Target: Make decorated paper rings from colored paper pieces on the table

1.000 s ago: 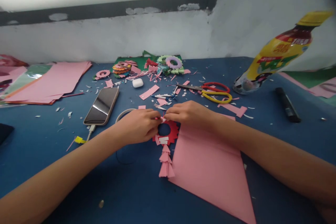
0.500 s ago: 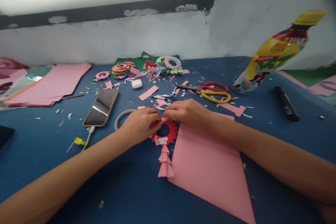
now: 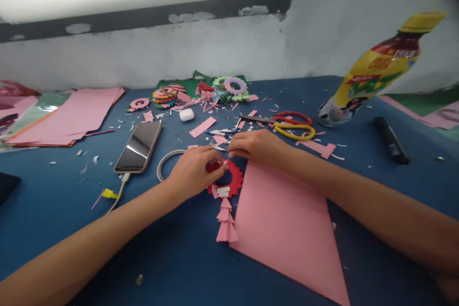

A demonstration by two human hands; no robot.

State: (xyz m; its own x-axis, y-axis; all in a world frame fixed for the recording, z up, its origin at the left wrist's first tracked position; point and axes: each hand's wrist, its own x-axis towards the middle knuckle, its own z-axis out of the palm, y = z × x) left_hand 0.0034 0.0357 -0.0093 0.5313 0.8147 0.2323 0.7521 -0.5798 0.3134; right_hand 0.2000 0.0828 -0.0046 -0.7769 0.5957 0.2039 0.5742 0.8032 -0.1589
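Observation:
A red paper ring (image 3: 235, 178) with a notched outer edge lies on the blue table. White tape strips (image 3: 223, 192) cross its lower part, where a pleated pink paper tassel (image 3: 226, 222) hangs toward me. My left hand (image 3: 195, 169) holds the ring's upper left side, its thumb and fingers closed around the edge. Just above the ring's upper right, my right hand (image 3: 260, 147) has its fingers drawn together; whether anything small is in them is hidden. Under my right wrist rests a large pink paper sheet (image 3: 287, 229).
Around the hands are a tape roll (image 3: 161, 165), a phone (image 3: 139, 147) with a cable, red-and-yellow scissors (image 3: 292, 126), a white case (image 3: 187, 114) and paper scraps. Farther out stand a drink bottle (image 3: 376, 74), a black marker (image 3: 390, 141), pink sheets (image 3: 82, 110) and stacked paper rings (image 3: 165, 96).
My right hand has lifted slightly up and away from the ring's top, so a gap shows between the hands. My left hand stays at the ring, its thumb now lying nearer the opening.

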